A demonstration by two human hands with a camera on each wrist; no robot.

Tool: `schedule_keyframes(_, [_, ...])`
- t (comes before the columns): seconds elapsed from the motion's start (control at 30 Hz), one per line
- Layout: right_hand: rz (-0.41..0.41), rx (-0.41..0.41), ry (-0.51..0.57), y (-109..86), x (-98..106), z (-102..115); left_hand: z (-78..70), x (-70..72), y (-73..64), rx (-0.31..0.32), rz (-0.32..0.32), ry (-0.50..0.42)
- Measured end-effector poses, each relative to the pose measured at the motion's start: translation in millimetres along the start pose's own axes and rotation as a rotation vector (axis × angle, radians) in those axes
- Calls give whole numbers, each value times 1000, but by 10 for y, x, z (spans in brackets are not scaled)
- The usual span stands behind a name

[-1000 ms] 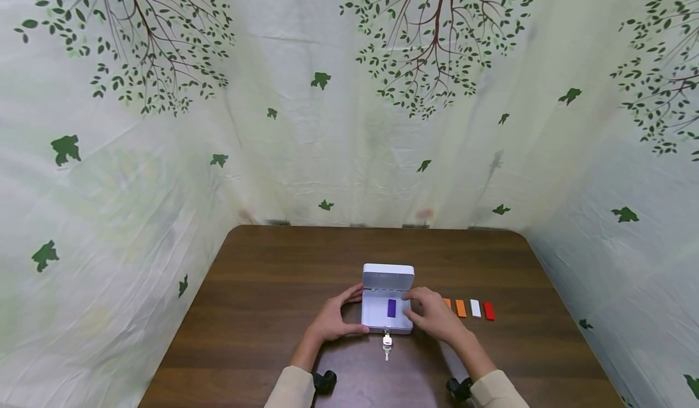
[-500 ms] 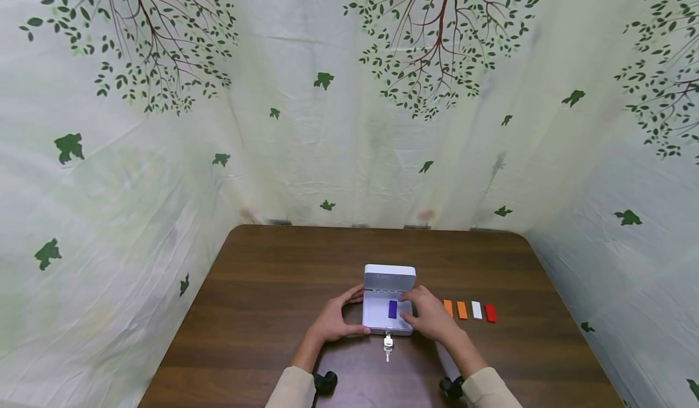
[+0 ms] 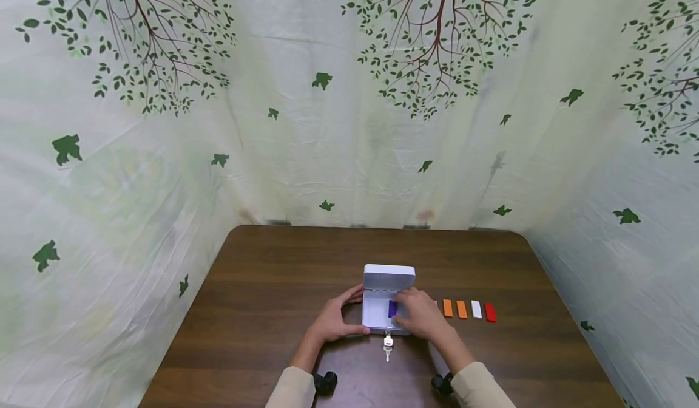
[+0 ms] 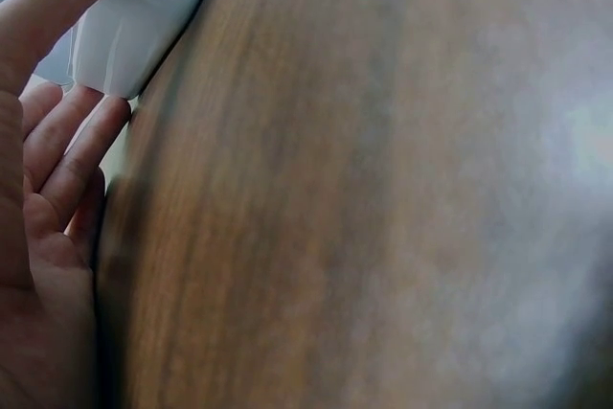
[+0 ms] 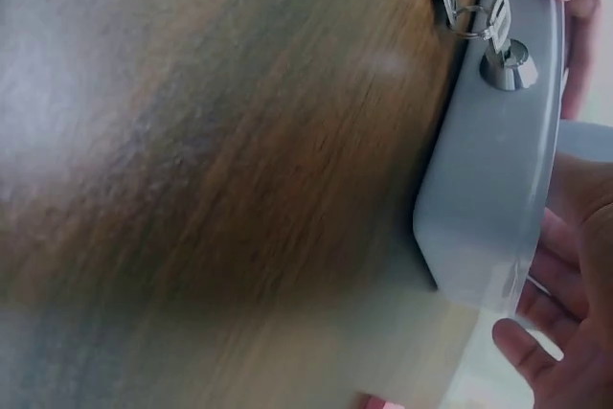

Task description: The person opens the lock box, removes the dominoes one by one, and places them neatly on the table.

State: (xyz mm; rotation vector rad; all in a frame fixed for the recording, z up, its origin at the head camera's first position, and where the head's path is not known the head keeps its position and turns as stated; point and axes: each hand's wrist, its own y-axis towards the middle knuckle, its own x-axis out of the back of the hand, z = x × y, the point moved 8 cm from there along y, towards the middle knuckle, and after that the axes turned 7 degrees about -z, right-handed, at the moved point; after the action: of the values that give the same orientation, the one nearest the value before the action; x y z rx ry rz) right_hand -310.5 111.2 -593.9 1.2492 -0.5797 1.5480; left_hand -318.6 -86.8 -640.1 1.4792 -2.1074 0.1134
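A small white lock box (image 3: 377, 323) stands on the table with its lid (image 3: 389, 277) raised. From its front lock hangs a pair of keys (image 3: 388, 346). My left hand (image 3: 334, 320) holds the box by its left side, thumb at the front corner, fingers at the back. Inside the box lies a purple block (image 3: 392, 309). My right hand (image 3: 420, 314) reaches over the box's right wall, with thumb and fingertips right at the block's two ends; I cannot tell whether they pinch it. In the right wrist view the box's front and lock (image 5: 510, 66) show, with the block hidden.
Right of my right hand, two orange blocks (image 3: 448, 308), a white block (image 3: 477, 309) and a red block (image 3: 489, 312) lie in a row on the brown wooden table (image 3: 295, 262). A patterned curtain (image 3: 371, 153) hangs behind the table and at both sides.
My right hand has moved left, further into the box and up to the purple block. My left hand has stayed at the box's left side.
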Motion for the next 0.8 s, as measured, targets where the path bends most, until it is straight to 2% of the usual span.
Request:
schedule_keyframes(0.3, [24,0,-34,18,-71,29,-31,-11,-10,-19,-5,14])
schedule_keyframes(0.57, [28,-16,-24,43,-91,34,-12,-5,-4,0,3,2])
schedule_keyframes(0.8, [29,-33,6,30,-97,21,-31,0,-12,-18,-3,16])
